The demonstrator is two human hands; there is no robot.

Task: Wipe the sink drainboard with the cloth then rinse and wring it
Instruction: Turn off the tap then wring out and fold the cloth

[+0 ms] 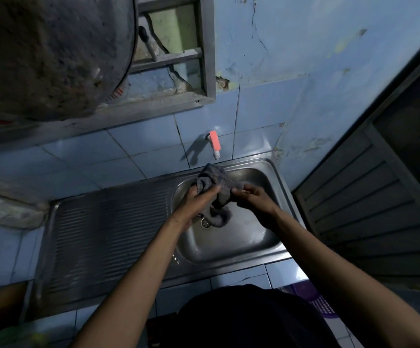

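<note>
Both hands, the left hand (197, 197) and right hand (252, 197), grip the cloth (212, 183) over the sink (244, 237) basin (likely so wrung water drains), below the tap (214, 144).

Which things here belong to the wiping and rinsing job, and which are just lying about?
Belongs to the job:
grey checked cloth, gripped by left hand and right hand
ribbed steel drainboard
steel sink basin
pink-handled wall tap

Just lying about:
purple plastic basket
large blackened round pan
</note>
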